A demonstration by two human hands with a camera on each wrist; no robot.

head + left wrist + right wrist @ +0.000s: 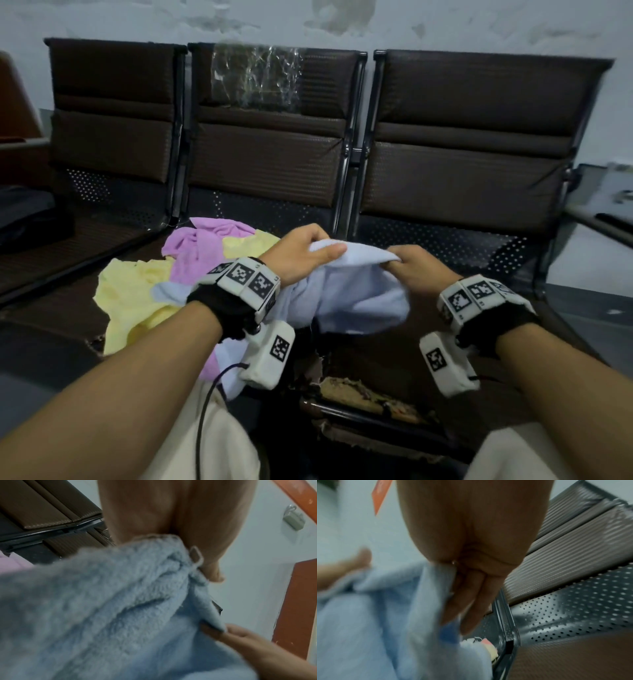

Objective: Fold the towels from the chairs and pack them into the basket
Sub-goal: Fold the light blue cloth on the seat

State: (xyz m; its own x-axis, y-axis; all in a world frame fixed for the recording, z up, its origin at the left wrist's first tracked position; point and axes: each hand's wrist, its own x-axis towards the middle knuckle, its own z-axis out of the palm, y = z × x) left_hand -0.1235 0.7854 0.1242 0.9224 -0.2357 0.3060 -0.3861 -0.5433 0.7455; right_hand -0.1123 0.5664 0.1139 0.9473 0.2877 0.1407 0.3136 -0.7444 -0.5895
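A light blue towel (pixel 356 294) hangs between my two hands above the middle chair's seat. My left hand (pixel 308 251) pinches its upper edge on the left, and my right hand (pixel 409 265) pinches the same edge on the right. The left wrist view shows the blue towel (pixel 120 608) bunched under my left hand (pixel 202 563), with the right hand's fingers (pixel 240 635) on its edge. In the right wrist view my right hand (pixel 467 599) grips the blue towel (pixel 376 615). A pink towel (pixel 198 246) and a yellow towel (pixel 133 301) lie crumpled on the middle seat. No basket is in view.
Three dark brown chairs stand in a row against the wall, the middle chair (pixel 270 144) with clear plastic on its backrest. The right chair (pixel 472 154) has a bare perforated seat. The front edge of the middle seat (pixel 363 394) is torn, showing foam.
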